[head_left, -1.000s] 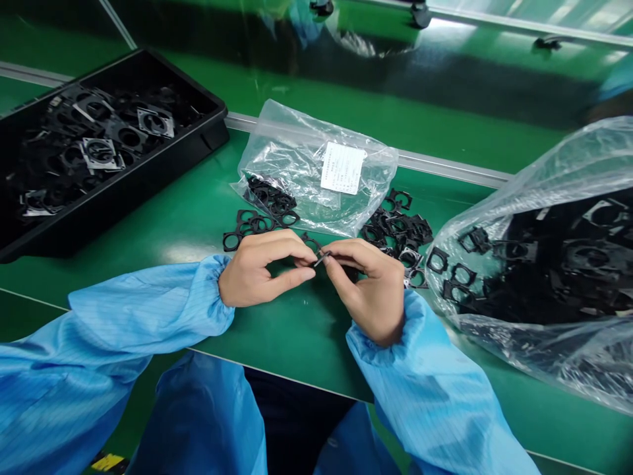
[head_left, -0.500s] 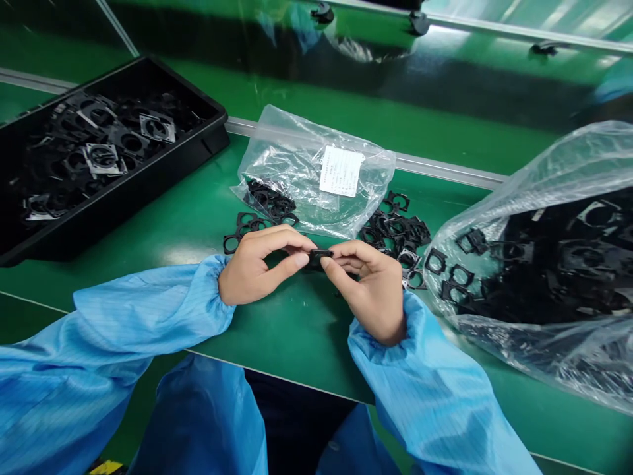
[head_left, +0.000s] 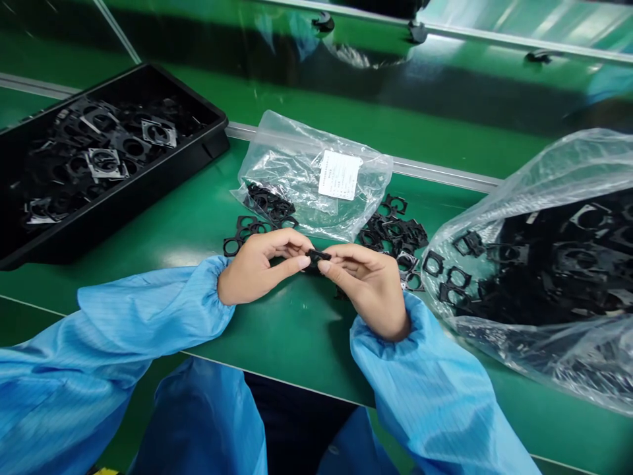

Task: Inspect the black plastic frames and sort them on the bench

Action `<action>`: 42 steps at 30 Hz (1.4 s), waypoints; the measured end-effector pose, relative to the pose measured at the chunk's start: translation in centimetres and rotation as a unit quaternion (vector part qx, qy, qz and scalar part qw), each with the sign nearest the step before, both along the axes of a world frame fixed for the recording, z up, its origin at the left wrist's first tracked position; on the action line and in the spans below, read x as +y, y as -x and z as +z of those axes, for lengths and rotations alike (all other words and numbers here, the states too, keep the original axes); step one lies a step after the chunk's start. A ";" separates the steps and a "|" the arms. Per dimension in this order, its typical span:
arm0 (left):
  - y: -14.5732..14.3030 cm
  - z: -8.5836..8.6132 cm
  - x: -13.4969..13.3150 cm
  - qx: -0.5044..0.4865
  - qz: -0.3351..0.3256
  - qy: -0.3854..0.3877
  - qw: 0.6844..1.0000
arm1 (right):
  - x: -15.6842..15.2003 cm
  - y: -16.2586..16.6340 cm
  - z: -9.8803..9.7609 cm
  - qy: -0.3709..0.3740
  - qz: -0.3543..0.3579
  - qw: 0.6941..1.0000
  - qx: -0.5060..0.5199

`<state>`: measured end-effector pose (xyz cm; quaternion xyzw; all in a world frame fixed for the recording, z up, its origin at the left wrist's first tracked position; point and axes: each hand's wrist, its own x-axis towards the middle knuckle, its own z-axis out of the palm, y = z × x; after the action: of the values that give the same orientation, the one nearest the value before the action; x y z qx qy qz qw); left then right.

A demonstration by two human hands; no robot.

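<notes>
Between my two hands a small black plastic part (head_left: pixel 319 256) is held nearly edge-on, above the green table. My left hand (head_left: pixel 264 264) pinches its left end between thumb and fingers. On its other end, the thumb and index finger of my right hand (head_left: pixel 368 280) are closed. The fingertips cover both ends, so its full shape is hidden. Loose black ring-shaped frames (head_left: pixel 247 227) lie just beyond my left hand. A heap of similar black frames (head_left: pixel 395 231) lies past my right hand, some with silvery faces.
A black bin (head_left: pixel 198 142) full of black and silvery frames stands at the left. Behind my hands lies a clear plastic bag (head_left: pixel 297 158) with a white label (head_left: pixel 339 175). At the right, a large clear bag (head_left: pixel 534 171) holds many black frames. A metal rail (head_left: pixel 445 173) runs along the back.
The black part has tilted slightly, its right end now lower. Both hands keep their pinch on it and have hardly moved.
</notes>
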<state>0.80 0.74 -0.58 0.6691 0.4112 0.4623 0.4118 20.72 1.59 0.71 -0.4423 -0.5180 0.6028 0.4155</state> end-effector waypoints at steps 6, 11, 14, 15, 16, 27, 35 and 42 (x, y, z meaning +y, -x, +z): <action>-0.3 -1.0 0.1 -0.025 0.008 0.039 0.999 | 0.4 0.0 0.1 0.002 0.005 1.000 -0.004; 0.5 0.2 1.7 0.005 0.022 -0.023 0.999 | 0.9 -0.4 -0.1 -0.059 0.000 0.998 -0.022; 4.5 2.7 3.8 0.090 0.141 -0.141 0.976 | 1.4 -0.8 -0.4 -0.102 -0.023 0.994 -0.037; 6.6 3.8 4.7 0.134 0.194 -0.184 0.954 | 1.6 -0.9 -0.5 -0.109 -0.031 0.993 -0.037; 9.0 4.8 5.5 0.177 0.243 -0.219 0.928 | 1.7 -1.0 -0.5 -0.116 -0.037 0.992 -0.035; 19.7 8.3 9.2 0.382 0.264 -0.329 0.823 | 2.9 -2.3 -0.9 -0.234 -0.061 0.955 -0.170; 4.1 3.4 3.1 0.488 -0.128 -0.256 0.824 | 1.4 -1.5 -0.8 -0.367 0.129 0.815 -0.430; 1.5 1.3 2.4 0.493 -0.174 -0.217 0.824 | 1.0 -1.0 -0.8 -0.354 0.161 0.811 -0.437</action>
<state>-0.69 3.10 0.72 0.9405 0.3250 0.0685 0.0721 21.73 2.62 -0.04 -0.3915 -0.8865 0.1789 0.1697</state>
